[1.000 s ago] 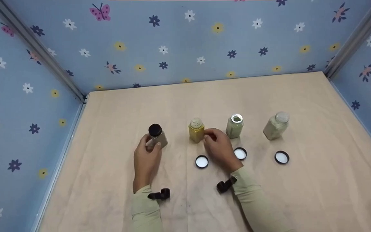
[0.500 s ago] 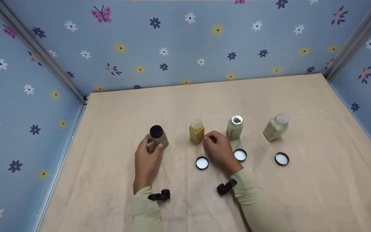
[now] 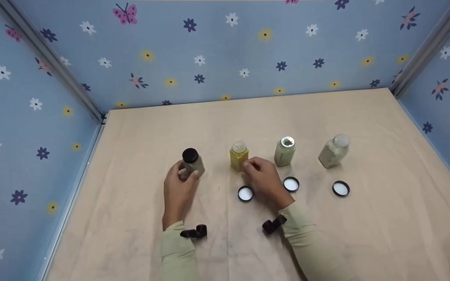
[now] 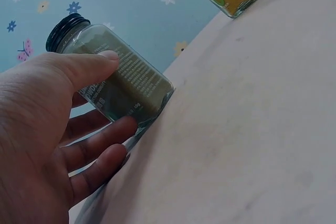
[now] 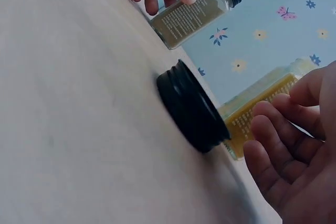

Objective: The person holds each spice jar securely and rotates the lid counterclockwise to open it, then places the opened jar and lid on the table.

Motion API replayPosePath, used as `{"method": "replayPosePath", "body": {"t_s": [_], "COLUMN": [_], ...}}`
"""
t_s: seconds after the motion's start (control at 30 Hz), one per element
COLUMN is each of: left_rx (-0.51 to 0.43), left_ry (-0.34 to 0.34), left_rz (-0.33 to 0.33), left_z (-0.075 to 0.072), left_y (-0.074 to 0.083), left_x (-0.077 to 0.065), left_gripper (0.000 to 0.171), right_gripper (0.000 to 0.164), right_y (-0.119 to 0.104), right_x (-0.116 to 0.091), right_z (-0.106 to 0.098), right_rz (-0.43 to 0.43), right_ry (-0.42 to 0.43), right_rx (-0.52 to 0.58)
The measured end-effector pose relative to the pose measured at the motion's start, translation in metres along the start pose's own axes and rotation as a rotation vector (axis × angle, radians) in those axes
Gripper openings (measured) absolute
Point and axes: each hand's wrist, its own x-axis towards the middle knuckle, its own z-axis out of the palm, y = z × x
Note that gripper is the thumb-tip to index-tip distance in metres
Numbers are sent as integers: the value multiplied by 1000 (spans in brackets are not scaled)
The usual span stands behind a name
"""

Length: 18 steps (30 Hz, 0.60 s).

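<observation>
My left hand [image 3: 179, 191] holds a glass spice jar [image 3: 196, 165] with a black screw lid, which stands on the table. In the left wrist view the thumb [image 4: 94, 67] lies along the jar's labelled side and the fingers are around the other side. To its right stands a turmeric powder jar [image 3: 239, 157] with its perforated shaker top bare. My right hand [image 3: 267, 180] is beside that jar, its fingers loosely curled and nothing visible in them. Whether the fingertips touch the glass I cannot tell. A black lid [image 5: 191, 106] lies just in front, white inside up.
Two jars of greenish powder, one with a torn foil seal [image 3: 284, 151] and one with a pale top [image 3: 333, 151], stand farther right. A black lid [image 3: 291, 184] and another lid [image 3: 341, 189] lie before them. A flowered wall [image 3: 225, 50] bounds the cloth-covered table [image 3: 162, 121].
My right hand has shifted slightly left toward the turmeric jar, its fingertips now overlapping the jar's lower right side. The left hand keeps its hold on the lidded jar.
</observation>
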Motion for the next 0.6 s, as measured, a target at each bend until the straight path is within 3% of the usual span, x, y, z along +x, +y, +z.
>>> {"method": "replayPosePath", "body": {"t_s": [0.23, 0.4, 0.6], "left_rx": [-32, -29, 5], "left_ry": [-23, -26, -27], "left_rz": [-2, -8, 16], "left_z": [1, -2, -2], "left_y": [-2, -4, 0], "left_x": [0, 0, 6], "left_gripper": [54, 55, 54], "right_gripper": [22, 22, 15], "right_y": [-14, -24, -32], "right_x": [-3, -7, -5], "right_z": [12, 27, 42], "right_rz": [-105, -142, -187], "right_ry": [-104, -206, -227], "right_rx": [-130, -112, -80]}}
